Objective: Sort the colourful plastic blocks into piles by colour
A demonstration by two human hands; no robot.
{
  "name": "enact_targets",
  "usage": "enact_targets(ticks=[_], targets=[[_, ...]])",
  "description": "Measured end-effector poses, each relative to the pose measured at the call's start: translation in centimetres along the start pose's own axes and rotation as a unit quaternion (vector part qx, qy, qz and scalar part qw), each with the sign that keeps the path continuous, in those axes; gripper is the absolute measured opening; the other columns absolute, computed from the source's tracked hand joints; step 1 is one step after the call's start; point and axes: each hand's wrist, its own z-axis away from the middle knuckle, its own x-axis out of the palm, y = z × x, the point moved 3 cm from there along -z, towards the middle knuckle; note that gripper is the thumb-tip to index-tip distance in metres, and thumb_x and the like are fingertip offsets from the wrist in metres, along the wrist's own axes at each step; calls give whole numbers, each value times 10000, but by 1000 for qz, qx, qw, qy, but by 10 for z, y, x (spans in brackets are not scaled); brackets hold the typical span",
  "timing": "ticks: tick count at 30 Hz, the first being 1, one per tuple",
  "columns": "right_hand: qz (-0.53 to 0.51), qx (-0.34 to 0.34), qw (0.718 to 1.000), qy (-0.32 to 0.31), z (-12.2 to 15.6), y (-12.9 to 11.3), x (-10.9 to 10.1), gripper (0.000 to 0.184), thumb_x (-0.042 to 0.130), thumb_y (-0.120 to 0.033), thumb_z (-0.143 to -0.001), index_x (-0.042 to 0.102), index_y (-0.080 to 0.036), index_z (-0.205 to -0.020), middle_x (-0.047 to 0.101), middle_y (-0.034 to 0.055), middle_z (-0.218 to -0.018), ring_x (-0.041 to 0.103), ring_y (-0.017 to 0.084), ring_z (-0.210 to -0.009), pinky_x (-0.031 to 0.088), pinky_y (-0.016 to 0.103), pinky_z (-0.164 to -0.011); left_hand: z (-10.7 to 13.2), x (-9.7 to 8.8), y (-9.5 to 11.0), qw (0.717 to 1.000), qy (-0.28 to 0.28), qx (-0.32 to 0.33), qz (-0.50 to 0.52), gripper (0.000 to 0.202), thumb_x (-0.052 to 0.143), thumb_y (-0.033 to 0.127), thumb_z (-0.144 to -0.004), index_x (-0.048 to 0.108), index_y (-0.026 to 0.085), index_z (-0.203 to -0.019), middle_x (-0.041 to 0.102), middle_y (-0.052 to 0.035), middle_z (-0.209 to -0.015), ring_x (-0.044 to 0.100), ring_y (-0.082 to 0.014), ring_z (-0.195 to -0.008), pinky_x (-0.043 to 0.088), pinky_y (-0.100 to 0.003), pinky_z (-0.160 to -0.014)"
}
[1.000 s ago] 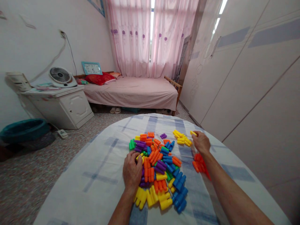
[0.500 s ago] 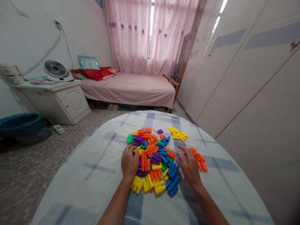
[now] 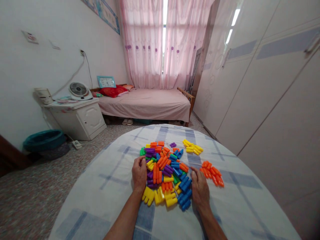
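A pile of plastic building blocks with rounded, finger-like prongs lies on the table, with orange blocks (image 3: 157, 173), purple blocks (image 3: 168, 170), yellow blocks (image 3: 148, 195), blue blocks (image 3: 185, 191) and a few green ones. My left hand (image 3: 139, 174) rests against the pile's left edge, fingers loosely bent, with no block seen in its grasp. On the opposite side, my right hand (image 3: 200, 187) lies beside the blue blocks, open and holding nothing visible; some of its fingers are hidden. Apart from the pile are an orange group (image 3: 212, 173) on the right and a yellow group (image 3: 192, 147) farther back.
A checked cloth covers the rounded table (image 3: 100, 200). Beyond it stands a bed (image 3: 147, 103) below pink curtains. At left are a white cabinet (image 3: 91, 120) with a fan (image 3: 79, 90) and a bin (image 3: 45, 141) on the floor. Wardrobe doors (image 3: 270, 110) line the right.
The view has tilted up and turned slightly left. My right hand has drawn in to the pile's right edge, away from the orange group. My left hand has slid back slightly along the left edge.
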Motion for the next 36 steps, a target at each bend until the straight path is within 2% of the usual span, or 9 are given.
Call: enact_targets(ticks=[6,11,14,17,21,25,30,33,36], targets=[[-10,-19,1000,-1,-1,2,4,454,302,-451,-886,598,-171,-1085,617,91,-1113,518,233,-1082,356,364,-969,6,-4,28,995,-8,99,10,233,438,304,-856,608,181,-956,630,-64,-979,589,-195,-959,466,-352,-899],[-11,-31,999,-3,0,0,4,448,296,-445,-893,596,-166,-1075,617,85,-1084,521,226,-1054,354,352,-960,22,5,65,980,-115,156,-34,197,463,253,-855,622,191,-954,635,-69,-1003,596,-200,-973,471,-383,-917],[-2,-38,999,-7,0,0,3,437,301,-437,-892,599,-172,-1071,618,80,-1079,520,226,-1049,354,354,-953,39,17,83,959,-193,191,-85,258,539,242,-813,643,213,-1047,619,-78,-1145,561,-221,-1096,437,-402,-992],[8,-43,999,-16,-1,1,3,435,311,-433,-886,603,-171,-1073,619,83,-1080,519,231,-1050,353,360,-950,54,30,90,926,-254,225,-167,405,582,227,-776,599,215,-1180,543,-102,-1299,478,-255,-1226,375,-452,-1061],[14,-48,999,-19,-2,1,3,439,319,-434,-879,603,-164,-1076,619,88,-1076,521,234,-1044,357,361,-944,63,39,84,902,-280,240,-224,425,589,169,-743,604,221,-1165,550,-95,-1294,468,-263,-1235,370,-470,-1058],[21,-53,998,-13,-2,0,4,435,317,-426,-880,608,-165,-1072,622,87,-1067,523,234,-1039,359,359,-940,63,40,76,903,-275,235,-232,366,564,137,-748,622,226,-1098,594,-79,-1196,541,-244,-1125,419,-452,-999],[30,-53,998,-19,-2,1,4,422,328,-419,-880,609,-176,-1080,623,78,-1074,527,231,-1038,367,354,-925,57,33,77,929,-232,229,-173,318,584,121,-710,628,223,-1008,584,-51,-1072,567,-199,-1007,474,-359,-911],[34,-52,998,-23,-3,2,4,412,334,-414,-881,611,-178,-1077,625,76,-1059,532,228,-1033,374,347,-914,37,20,74,953,-172,210,-135,333,547,108,-721,612,211,-1031,569,-50,-1055,563,-177,-999,477,-324,-913],[41,-59,997,-23,-3,2,4,398,341,-401,-880,613,-180,-1069,625,74,-1053,532,227,-1031,376,344,-910,7,8,64,965,-102,192,-148,340,502,90,-723,611,193,-1027,561,-65,-1084,548,-186,-1051,455,-332,-963]])
